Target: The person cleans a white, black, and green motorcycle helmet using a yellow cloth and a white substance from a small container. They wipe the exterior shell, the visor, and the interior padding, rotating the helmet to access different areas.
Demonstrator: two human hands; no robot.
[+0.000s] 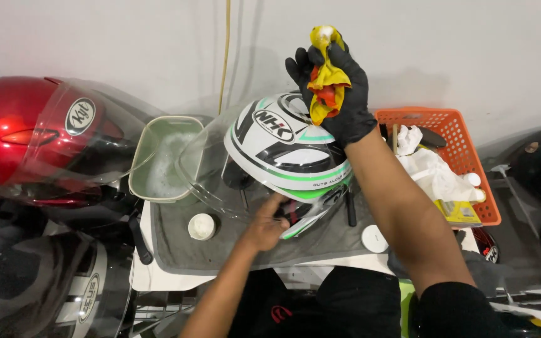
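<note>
Right hand [335,94]: black-gloved, raised above the helmet, fingers curled tight around a bunched yellow-and-red cloth [327,84].
Left hand [267,226]: bare, fingers pressed against the helmet's lower front edge, gripping it there.
Helmet [286,150]: white with green and black stripes, clear visor open, sitting on a grey towel [183,247].
Nearby: soapy-water tub [164,159] left, orange basket [464,163] right, red helmet [26,134] far left.

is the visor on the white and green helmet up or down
Up: the clear visor swings out away from the white and green helmet, leaving the face opening uncovered.
</note>
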